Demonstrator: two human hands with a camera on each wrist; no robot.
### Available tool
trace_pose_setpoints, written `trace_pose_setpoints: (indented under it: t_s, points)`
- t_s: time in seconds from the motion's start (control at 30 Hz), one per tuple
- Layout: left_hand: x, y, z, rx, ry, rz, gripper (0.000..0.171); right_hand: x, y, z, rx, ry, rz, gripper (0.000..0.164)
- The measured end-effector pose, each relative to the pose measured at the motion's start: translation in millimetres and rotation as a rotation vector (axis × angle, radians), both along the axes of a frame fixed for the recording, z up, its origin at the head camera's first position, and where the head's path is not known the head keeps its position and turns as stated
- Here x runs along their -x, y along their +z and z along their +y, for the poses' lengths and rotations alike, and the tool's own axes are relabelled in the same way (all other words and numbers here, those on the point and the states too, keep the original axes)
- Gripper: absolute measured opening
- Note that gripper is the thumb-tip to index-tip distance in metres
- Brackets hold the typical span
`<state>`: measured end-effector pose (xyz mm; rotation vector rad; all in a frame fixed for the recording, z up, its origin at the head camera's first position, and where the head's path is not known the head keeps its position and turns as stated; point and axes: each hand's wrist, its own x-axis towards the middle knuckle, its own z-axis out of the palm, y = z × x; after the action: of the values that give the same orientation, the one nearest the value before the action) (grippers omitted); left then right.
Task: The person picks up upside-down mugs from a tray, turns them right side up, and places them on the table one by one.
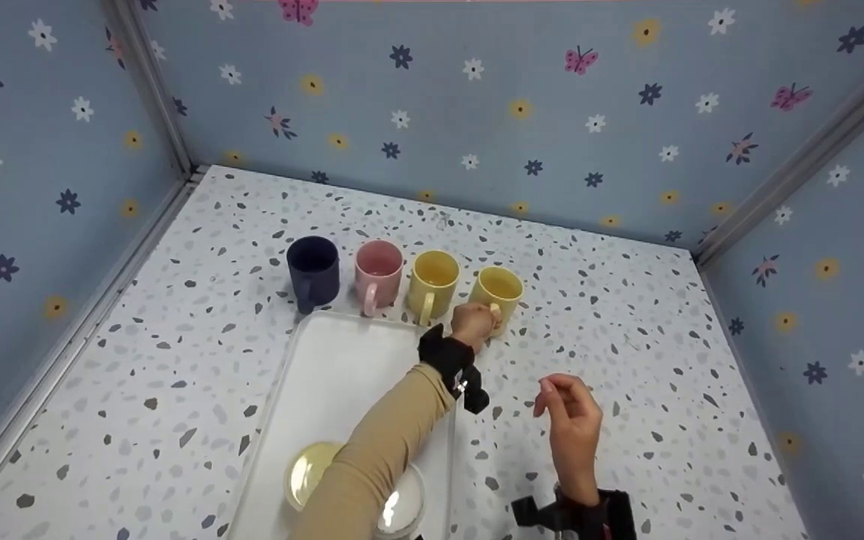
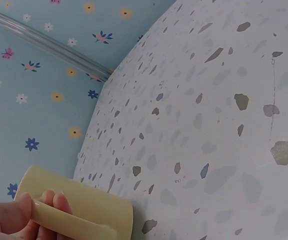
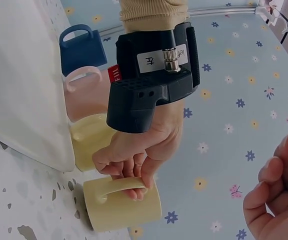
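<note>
My left hand [image 1: 475, 324] grips the handle of a pale yellow mug [image 1: 508, 309], the rightmost in a row of mugs. In the left wrist view, fingers pass through the handle of this mug [image 2: 99, 205] while the thumb presses on it from outside. Just left of it stands a second yellow mug [image 1: 433, 289], then a pink mug [image 1: 387, 285] and a dark navy mug [image 1: 321, 283], all upright with handles toward me. Nearer and to the right, my right hand [image 1: 576, 427] hovers over the table with loosely bent fingers, holding nothing.
A white tray [image 1: 346, 360] lies under my left forearm, its far edge close to the mugs. On it sit a yellow round dish [image 1: 304, 480] and a white round dish [image 1: 406, 504], both partly covered by the sleeve. Flower-patterned panels [image 1: 469, 112] enclose the speckled table [image 1: 649, 337].
</note>
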<state>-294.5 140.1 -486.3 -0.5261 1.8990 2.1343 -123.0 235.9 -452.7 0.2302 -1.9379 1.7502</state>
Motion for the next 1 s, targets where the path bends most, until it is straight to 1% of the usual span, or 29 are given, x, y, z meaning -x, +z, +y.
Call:
trace_pose_setpoints:
  t_s: [0.07,0.1,0.17,0.2,0.27,0.3,0.33,0.37,0.4,0.43,0.47,0.5,0.53,0.57,0.63,0.67,0.7,0.8,0.83,0.87,0.9,0.93,1.0]
  points:
    - [6.9,-13.2,3.6,0.028,-0.023,0.014,0.014,0.2,-0.5,0.1,-0.003,0.011,-0.001,0.009]
    - [14.0,-27.4,8.1,0.038,-0.014,0.045,0.016,0.2,-0.4,-0.1,-0.004,0.015,-0.001,0.009]
    - [26.8,-50.5,14.6,0.066,-0.033,0.063,0.015,0.7,-0.2,-0.4,-0.005,0.027,0.004,0.008]
    - [34.8,-65.5,19.4,0.085,-0.028,0.084,0.015,0.8,-0.1,-0.7,-0.008,0.031,0.007,0.008]
    - [44.5,-81.9,24.5,0.129,-0.036,0.089,0.014,1.1,-0.1,-1.5,-0.005,0.043,0.018,0.008]
    - [49.3,-91.0,27.5,0.161,-0.029,0.11,0.015,1.2,-0.2,-1.7,-0.004,0.049,0.02,0.008]
    - [50.3,-90.7,26.4,0.176,-0.058,0.088,0.012,1.3,-0.3,-1.9,-0.006,0.051,0.021,0.008]
    - [52.3,-93.4,26.7,0.199,-0.07,0.086,0.011,1.4,-0.4,-2.2,-0.008,0.053,0.022,0.008]
    - [55.0,-97.7,28.1,0.219,-0.064,0.085,0.011,1.3,-0.5,-2.5,-0.009,0.054,0.023,0.008]
    - [55.5,-98.9,27.7,0.232,-0.07,0.089,0.012,1.2,-0.6,-2.7,-0.009,0.056,0.024,0.008]
    - [56.5,-99.0,27.5,0.252,-0.086,0.066,0.011,1.0,-0.7,-2.9,-0.01,0.056,0.022,0.008]
    - [59.1,-104.3,28.1,0.276,-0.088,0.071,0.011,0.8,-0.9,-3.0,-0.012,0.054,0.02,0.008]
    - [60.0,-105.7,27.2,0.288,-0.109,0.063,0.011,0.8,-0.8,-3.1,-0.014,0.053,0.019,0.008]
    - [61.9,-111.0,29.1,0.319,-0.095,0.078,0.014,0.9,-1.0,-3.1,-0.016,0.052,0.019,0.008]
    - [65.9,-121.1,31.1,0.354,-0.098,0.098,0.017,0.9,-1.0,-2.8,-0.022,0.05,0.018,0.008]
    - [67.8,-124.1,31.0,0.366,-0.121,0.082,0.016,1.0,-1.0,-2.8,-0.025,0.048,0.016,0.008]
    - [70.1,-128.3,30.5,0.369,-0.141,0.078,0.015,1.2,-1.1,-2.7,-0.028,0.046,0.015,0.008]
    - [76.1,-137.6,32.9,0.385,-0.164,0.077,0.015,1.7,-1.1,-2.4,-0.033,0.045,0.013,0.008]
    - [76.7,-138.4,33.5,0.377,-0.169,0.081,0.016,1.9,-1.1,-2.3,-0.034,0.044,0.011,0.008]
    - [78.0,-138.6,33.6,0.363,-0.184,0.06,0.015,2.0,-1.2,-2.1,-0.032,0.046,0.01,0.008]
    - [78.2,-138.9,34.3,0.346,-0.178,0.066,0.018,2.2,-1.3,-1.9,-0.029,0.05,0.011,0.008]
    - [79.5,-142.3,36.8,0.326,-0.15,0.088,0.021,2.3,-1.4,-1.8,-0.026,0.054,0.01,0.008]
    - [81.0,-145.2,40.6,0.298,-0.115,0.1,0.022,2.4,-1.6,-1.3,-0.021,0.062,0.008,0.009]
